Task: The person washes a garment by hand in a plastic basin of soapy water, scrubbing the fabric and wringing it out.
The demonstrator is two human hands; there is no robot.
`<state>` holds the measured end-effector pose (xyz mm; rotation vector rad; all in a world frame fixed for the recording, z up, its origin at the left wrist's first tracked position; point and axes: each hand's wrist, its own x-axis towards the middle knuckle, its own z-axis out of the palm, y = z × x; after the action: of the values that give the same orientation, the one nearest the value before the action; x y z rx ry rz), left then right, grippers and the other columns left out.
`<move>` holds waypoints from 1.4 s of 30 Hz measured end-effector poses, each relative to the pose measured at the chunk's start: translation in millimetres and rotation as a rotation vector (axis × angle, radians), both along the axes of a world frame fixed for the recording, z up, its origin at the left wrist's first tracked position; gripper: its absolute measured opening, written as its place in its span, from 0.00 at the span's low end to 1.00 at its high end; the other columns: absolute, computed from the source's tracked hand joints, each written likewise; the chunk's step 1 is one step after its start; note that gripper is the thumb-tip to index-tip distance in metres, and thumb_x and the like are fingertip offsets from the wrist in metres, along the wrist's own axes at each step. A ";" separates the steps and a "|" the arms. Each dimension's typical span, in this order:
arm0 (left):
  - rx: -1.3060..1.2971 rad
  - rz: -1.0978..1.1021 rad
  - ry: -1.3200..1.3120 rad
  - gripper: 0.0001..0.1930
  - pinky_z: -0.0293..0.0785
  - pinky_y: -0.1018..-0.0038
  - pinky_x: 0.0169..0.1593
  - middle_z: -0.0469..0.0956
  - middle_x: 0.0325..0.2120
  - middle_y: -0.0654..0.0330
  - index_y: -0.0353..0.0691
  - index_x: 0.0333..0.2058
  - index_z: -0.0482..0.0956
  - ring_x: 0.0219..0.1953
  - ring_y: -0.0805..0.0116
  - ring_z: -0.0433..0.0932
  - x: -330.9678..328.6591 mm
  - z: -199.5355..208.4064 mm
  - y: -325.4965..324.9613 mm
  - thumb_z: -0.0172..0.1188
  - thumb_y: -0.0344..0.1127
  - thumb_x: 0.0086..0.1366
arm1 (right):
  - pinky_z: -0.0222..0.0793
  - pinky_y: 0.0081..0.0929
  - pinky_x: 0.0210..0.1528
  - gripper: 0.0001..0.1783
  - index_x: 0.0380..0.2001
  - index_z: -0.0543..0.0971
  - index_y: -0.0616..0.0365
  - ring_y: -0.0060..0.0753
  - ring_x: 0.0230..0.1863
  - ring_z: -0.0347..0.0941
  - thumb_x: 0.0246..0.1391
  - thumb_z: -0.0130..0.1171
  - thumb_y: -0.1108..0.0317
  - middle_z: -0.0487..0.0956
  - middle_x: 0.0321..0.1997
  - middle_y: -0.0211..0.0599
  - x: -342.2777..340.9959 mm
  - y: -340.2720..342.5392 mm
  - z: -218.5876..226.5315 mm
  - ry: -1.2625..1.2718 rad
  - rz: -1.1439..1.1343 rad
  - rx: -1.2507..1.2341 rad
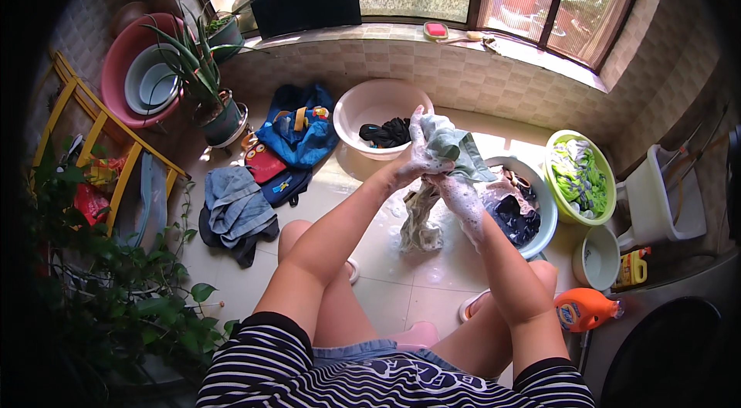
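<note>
On the pale tiled floor [432, 300], a pale pink round plastic basin [386, 89] is set at ten o'clock from the hands, a light-blue round plastic basin [551, 216] of clothes at four. Between them a sudsy grey-green cloth [475, 166] is held up, gripped by the foam-covered left hand [417, 161] at nine o'clock and the foamy right hand [457, 192] at six, fingers partly hidden.

Spiky potted plant [204, 77]; yellow ladder [96, 135], far left; leafy vine [143, 281]; black panel [306, 6], possibly a screen, on windowsill [390, 32].
</note>
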<state>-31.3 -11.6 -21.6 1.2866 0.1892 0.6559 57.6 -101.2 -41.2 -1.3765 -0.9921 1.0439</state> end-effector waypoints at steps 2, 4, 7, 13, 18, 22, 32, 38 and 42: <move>-0.179 0.031 -0.115 0.53 0.62 0.68 0.54 0.63 0.49 0.59 0.56 0.60 0.25 0.51 0.65 0.64 -2.8 -9.3 14.0 0.61 0.27 0.49 | 0.64 0.25 0.45 0.15 0.41 0.71 0.61 0.26 0.40 0.67 0.48 0.53 0.70 0.73 0.39 0.32 -12.6 -9.7 15.4 -0.038 -0.011 0.014; -0.193 0.035 -0.126 0.36 0.63 0.71 0.53 0.64 0.49 0.59 0.47 0.60 0.44 0.49 0.67 0.66 -2.4 -1.1 22.0 0.53 0.33 0.56 | 0.62 0.21 0.44 0.16 0.43 0.71 0.58 0.24 0.40 0.67 0.54 0.50 0.61 0.73 0.39 0.32 -18.1 -15.5 31.6 -0.126 0.032 -0.015; -0.293 -0.011 -0.164 0.18 0.64 0.74 0.51 0.70 0.43 0.62 0.42 0.49 0.66 0.46 0.72 0.69 0.0 17.3 14.8 0.47 0.38 0.60 | 0.62 0.21 0.47 0.22 0.49 0.68 0.60 0.23 0.43 0.67 0.57 0.46 0.56 0.70 0.47 0.33 -13.1 -14.2 28.2 0.294 -0.206 0.298; -0.194 0.117 -0.110 0.12 0.67 0.73 0.48 0.72 0.41 0.58 0.38 0.41 0.70 0.42 0.69 0.71 0.7 6.8 17.3 0.44 0.30 0.59 | 0.64 0.45 0.50 0.23 0.54 0.55 0.51 0.44 0.49 0.65 0.56 0.46 0.66 0.67 0.47 0.39 5.7 -3.6 37.0 1.020 -0.253 0.375; 1.077 0.520 0.171 0.12 0.71 0.68 0.40 0.74 0.25 0.55 0.39 0.34 0.73 0.31 0.57 0.75 4.4 7.9 -36.4 0.55 0.27 0.47 | 0.70 0.31 0.36 0.17 0.29 0.69 0.50 0.30 0.32 0.70 0.57 0.41 0.49 0.72 0.29 0.33 18.0 2.0 18.4 1.102 -0.138 0.127; 1.204 0.428 0.004 0.07 0.71 0.67 0.29 0.74 0.22 0.55 0.41 0.25 0.76 0.25 0.56 0.75 11.3 -9.9 -36.1 0.59 0.33 0.43 | 0.65 0.19 0.30 0.17 0.28 0.71 0.49 0.25 0.27 0.65 0.56 0.41 0.49 0.70 0.26 0.30 14.5 -6.7 -20.0 0.935 0.191 0.267; 1.120 0.513 -0.014 0.08 0.70 0.67 0.30 0.73 0.20 0.53 0.39 0.23 0.74 0.24 0.54 0.73 18.7 -12.5 -38.1 0.59 0.34 0.42 | 0.67 0.21 0.34 0.11 0.31 0.69 0.52 0.22 0.33 0.67 0.57 0.40 0.58 0.71 0.33 0.28 13.1 -13.5 -26.0 0.808 -0.042 0.241; 1.102 0.658 0.174 0.07 0.70 0.67 0.30 0.73 0.19 0.54 0.39 0.23 0.75 0.23 0.55 0.74 10.0 -6.4 -22.6 0.58 0.34 0.44 | 0.64 0.18 0.36 0.05 0.34 0.69 0.53 0.18 0.37 0.64 0.54 0.48 0.67 0.69 0.35 0.28 3.4 -4.8 -7.9 0.550 -0.106 0.341; 1.158 0.479 0.077 0.06 0.70 0.66 0.30 0.73 0.20 0.53 0.40 0.22 0.74 0.24 0.55 0.74 21.8 -17.0 -39.1 0.58 0.33 0.42 | 0.65 0.21 0.38 0.08 0.30 0.69 0.50 0.21 0.34 0.66 0.57 0.42 0.62 0.70 0.32 0.30 27.1 3.8 -39.7 0.854 0.427 0.440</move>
<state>-9.6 -50.8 -38.6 2.4162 0.1834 1.2073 84.7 -97.4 -80.8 -0.2768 -0.7887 1.4404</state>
